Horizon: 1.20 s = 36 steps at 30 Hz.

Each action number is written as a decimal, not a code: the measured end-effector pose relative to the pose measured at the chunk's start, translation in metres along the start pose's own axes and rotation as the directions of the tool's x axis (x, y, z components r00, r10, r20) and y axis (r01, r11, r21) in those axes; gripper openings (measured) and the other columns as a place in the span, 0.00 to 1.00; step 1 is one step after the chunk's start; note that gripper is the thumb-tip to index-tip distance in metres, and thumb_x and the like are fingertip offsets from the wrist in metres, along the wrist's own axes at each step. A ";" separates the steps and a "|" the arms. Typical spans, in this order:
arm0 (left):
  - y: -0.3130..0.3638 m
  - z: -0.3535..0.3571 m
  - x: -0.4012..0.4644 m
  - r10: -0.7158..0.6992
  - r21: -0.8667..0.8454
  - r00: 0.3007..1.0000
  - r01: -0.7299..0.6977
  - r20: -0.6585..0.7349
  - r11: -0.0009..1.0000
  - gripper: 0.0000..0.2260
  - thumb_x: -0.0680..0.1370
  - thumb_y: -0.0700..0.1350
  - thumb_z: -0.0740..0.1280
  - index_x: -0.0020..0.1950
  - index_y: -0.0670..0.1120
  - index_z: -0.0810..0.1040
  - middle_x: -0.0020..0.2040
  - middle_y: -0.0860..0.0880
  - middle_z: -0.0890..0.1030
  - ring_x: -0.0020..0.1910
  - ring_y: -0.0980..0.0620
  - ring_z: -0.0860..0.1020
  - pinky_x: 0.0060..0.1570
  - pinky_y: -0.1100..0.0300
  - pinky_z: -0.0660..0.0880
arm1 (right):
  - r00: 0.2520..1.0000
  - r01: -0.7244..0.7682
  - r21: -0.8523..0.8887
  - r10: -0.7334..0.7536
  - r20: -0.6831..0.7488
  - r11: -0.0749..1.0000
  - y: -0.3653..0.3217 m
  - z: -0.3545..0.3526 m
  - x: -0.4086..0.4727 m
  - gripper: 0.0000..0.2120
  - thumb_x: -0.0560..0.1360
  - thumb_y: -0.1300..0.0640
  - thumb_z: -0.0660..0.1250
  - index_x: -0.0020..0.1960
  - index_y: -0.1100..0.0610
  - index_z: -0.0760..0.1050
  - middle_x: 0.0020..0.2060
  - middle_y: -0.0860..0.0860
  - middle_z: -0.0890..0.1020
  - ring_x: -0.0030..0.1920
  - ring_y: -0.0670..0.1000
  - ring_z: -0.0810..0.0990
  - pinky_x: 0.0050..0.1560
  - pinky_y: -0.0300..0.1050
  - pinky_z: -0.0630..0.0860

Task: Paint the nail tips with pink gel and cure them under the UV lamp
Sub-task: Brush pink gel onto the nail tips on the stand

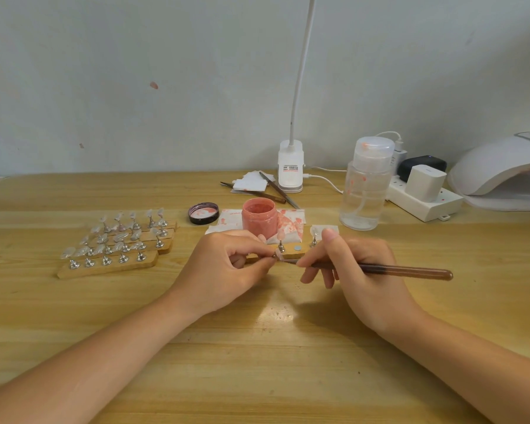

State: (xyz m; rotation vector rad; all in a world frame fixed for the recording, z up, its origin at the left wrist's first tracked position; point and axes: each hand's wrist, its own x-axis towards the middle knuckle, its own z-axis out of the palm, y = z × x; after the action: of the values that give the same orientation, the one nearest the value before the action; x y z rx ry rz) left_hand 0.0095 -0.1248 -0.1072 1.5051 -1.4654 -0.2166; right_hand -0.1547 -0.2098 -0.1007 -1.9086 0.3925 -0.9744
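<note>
While both forearms reached in from the near edge of the desk (257,347), the left hand (227,270) pinched a small nail tip on its metal stand (276,257) between thumb and forefinger, and the right hand (355,270) gripped a brown gel brush (395,269) like a pen. The brush's long axis ran nearly level, handle out toward the right edge, bristle end pointing left and meeting the held tip, so the coming stroke looked to turn on that small contact between the two hands; which hand lay nearer was hard to separate, as both touched there. Just behind the fingers lay a short wooden holder strip (291,254) with another mounted tip (280,240). Beyond it stood the open jar of pink gel (259,221) on a stained wipe (291,223), its lid (203,213) to the left. Left of centre sat wooden racks of unpainted tips (117,243). At the far right corner waited the UV lamp (502,169), well apart.
</note>
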 end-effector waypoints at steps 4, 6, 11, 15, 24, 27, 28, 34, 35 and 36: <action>0.000 0.000 0.000 0.007 -0.001 1.000 -0.007 -0.013 1.000 0.17 0.69 0.33 0.72 0.39 0.58 0.80 0.36 0.64 0.79 0.24 0.56 0.64 0.28 0.54 0.64 | 1.000 0.014 0.055 -0.013 -0.019 0.998 0.000 -0.001 -0.002 0.21 0.75 0.46 0.56 0.32 0.53 0.80 0.26 0.53 0.80 0.25 0.44 0.72 0.32 0.32 0.68; -0.001 0.001 0.001 0.013 0.000 1.000 -0.013 -0.015 1.000 0.17 0.69 0.33 0.72 0.39 0.58 0.80 0.36 0.64 0.79 0.24 0.56 0.64 0.28 0.57 0.64 | 0.999 0.029 0.042 -0.028 -0.032 0.999 0.000 -0.001 -0.001 0.20 0.76 0.47 0.56 0.34 0.52 0.80 0.29 0.53 0.81 0.26 0.44 0.72 0.33 0.32 0.68; -0.003 0.001 0.001 0.023 0.007 1.000 -0.023 -0.020 1.000 0.17 0.69 0.33 0.72 0.40 0.58 0.80 0.36 0.64 0.79 0.24 0.58 0.66 0.29 0.55 0.65 | 1.000 0.004 0.020 -0.004 0.005 1.000 -0.001 0.000 0.000 0.21 0.76 0.50 0.53 0.34 0.54 0.81 0.29 0.51 0.81 0.26 0.44 0.73 0.32 0.33 0.69; -0.002 0.001 0.001 0.060 0.026 0.998 -0.059 -0.022 0.998 0.17 0.69 0.33 0.72 0.41 0.56 0.80 0.34 0.66 0.78 0.23 0.61 0.65 0.30 0.56 0.67 | 1.000 0.002 0.071 -0.002 -0.014 0.997 -0.001 -0.002 -0.002 0.22 0.75 0.51 0.54 0.32 0.55 0.80 0.26 0.55 0.80 0.25 0.44 0.72 0.31 0.33 0.69; 0.001 0.002 0.000 0.078 0.035 0.997 -0.077 -0.012 0.996 0.13 0.68 0.31 0.72 0.44 0.48 0.82 0.34 0.57 0.79 0.27 0.66 0.71 0.31 0.73 0.66 | 1.000 -0.017 0.059 0.017 -0.005 0.998 0.001 -0.001 0.000 0.22 0.75 0.50 0.54 0.32 0.54 0.80 0.27 0.54 0.81 0.25 0.46 0.71 0.31 0.34 0.68; 0.003 0.002 0.000 0.077 0.029 0.997 -0.077 -0.013 0.997 0.13 0.68 0.31 0.72 0.44 0.48 0.82 0.35 0.56 0.79 0.28 0.67 0.72 0.32 0.72 0.66 | 1.000 0.009 0.084 -0.007 -0.026 0.996 0.001 -0.002 -0.002 0.21 0.76 0.49 0.55 0.32 0.54 0.80 0.26 0.54 0.80 0.25 0.46 0.71 0.31 0.34 0.69; 0.003 0.002 0.000 0.077 0.030 0.997 -0.076 -0.012 0.997 0.13 0.68 0.31 0.72 0.44 0.48 0.82 0.35 0.56 0.80 0.28 0.67 0.72 0.31 0.73 0.66 | 0.999 0.034 0.079 -0.031 -0.038 0.996 0.001 -0.002 -0.002 0.20 0.76 0.48 0.56 0.33 0.54 0.80 0.27 0.53 0.81 0.25 0.46 0.71 0.31 0.34 0.69; 0.000 0.002 0.001 0.056 0.040 0.998 -0.055 -0.019 0.998 0.14 0.68 0.33 0.73 0.43 0.52 0.82 0.36 0.57 0.81 0.31 0.57 0.74 0.32 0.68 0.68 | 1.000 0.000 0.039 0.000 -0.001 0.999 0.000 0.000 0.000 0.21 0.76 0.49 0.53 0.34 0.53 0.81 0.29 0.51 0.82 0.25 0.44 0.71 0.32 0.32 0.68; 0.000 0.002 0.001 0.058 0.042 0.998 -0.057 -0.016 0.997 0.13 0.68 0.33 0.73 0.43 0.52 0.82 0.36 0.57 0.81 0.29 0.56 0.73 0.32 0.68 0.68 | 1.000 -0.008 0.052 0.008 0.004 0.999 0.001 -0.001 0.000 0.22 0.76 0.49 0.53 0.33 0.53 0.81 0.27 0.52 0.81 0.25 0.44 0.71 0.31 0.32 0.68; 0.000 0.002 0.000 0.064 0.041 0.998 -0.063 -0.015 0.997 0.13 0.68 0.33 0.73 0.43 0.51 0.82 0.36 0.58 0.81 0.28 0.59 0.71 0.33 0.71 0.67 | 1.000 -0.012 0.064 0.012 0.007 0.998 0.001 -0.001 -0.001 0.22 0.76 0.50 0.53 0.32 0.54 0.80 0.26 0.53 0.81 0.25 0.45 0.71 0.31 0.33 0.68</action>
State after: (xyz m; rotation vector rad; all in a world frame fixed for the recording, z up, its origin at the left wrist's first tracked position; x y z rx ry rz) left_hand 0.0084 -0.1262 -0.1083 1.4869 -1.5100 -0.1368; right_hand -0.1563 -0.2106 -0.1017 -1.8496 0.3648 -0.9619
